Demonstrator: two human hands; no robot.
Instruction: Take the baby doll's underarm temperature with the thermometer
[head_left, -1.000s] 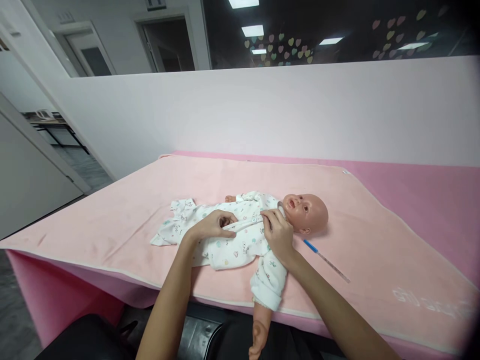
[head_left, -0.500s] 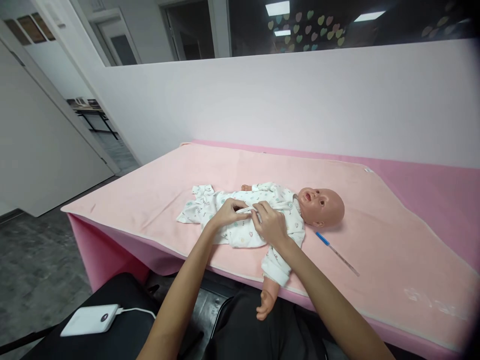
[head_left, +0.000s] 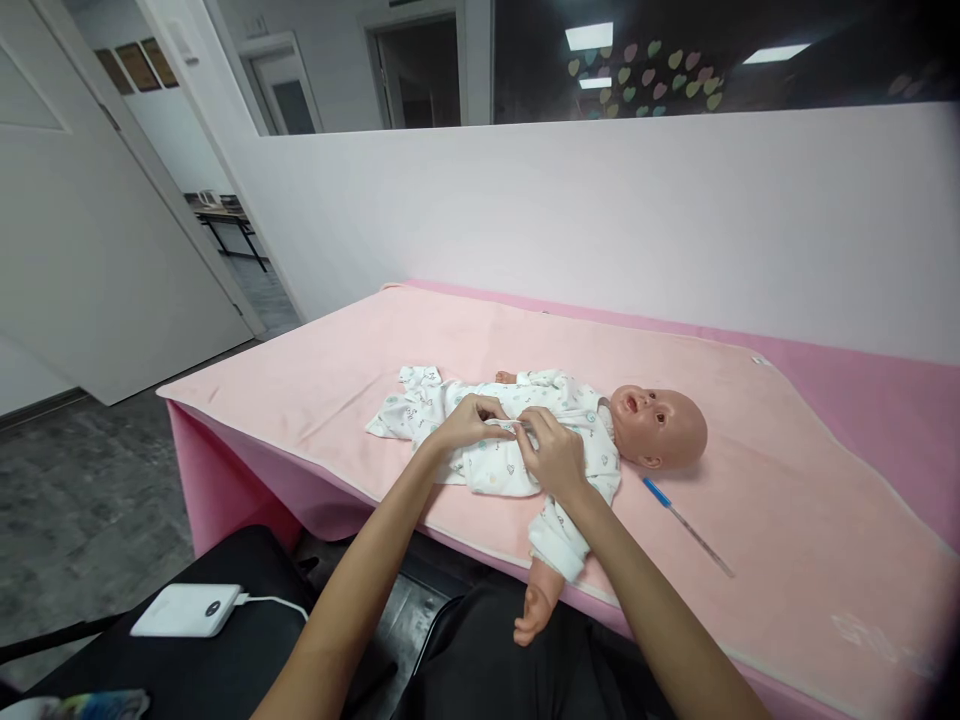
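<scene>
With our left hand (head_left: 471, 421) and right hand (head_left: 553, 452) both seemingly pinching the romper (head_left: 501, 462) front, a tug could slide the doll (head_left: 660, 427) off the edge

A baby doll (head_left: 600, 440) in a white printed romper (head_left: 502, 450) lies on its back on the pink-covered surface (head_left: 787, 480), head to the right. The left hand (head_left: 469, 422) and right hand (head_left: 553, 455) meet at the romper's front edge, fingers pinching the fabric. A blue-capped thermometer (head_left: 686, 525) lies just beside the doll's head. A white power bank (head_left: 186, 610) rests on a dark seat below.
</scene>
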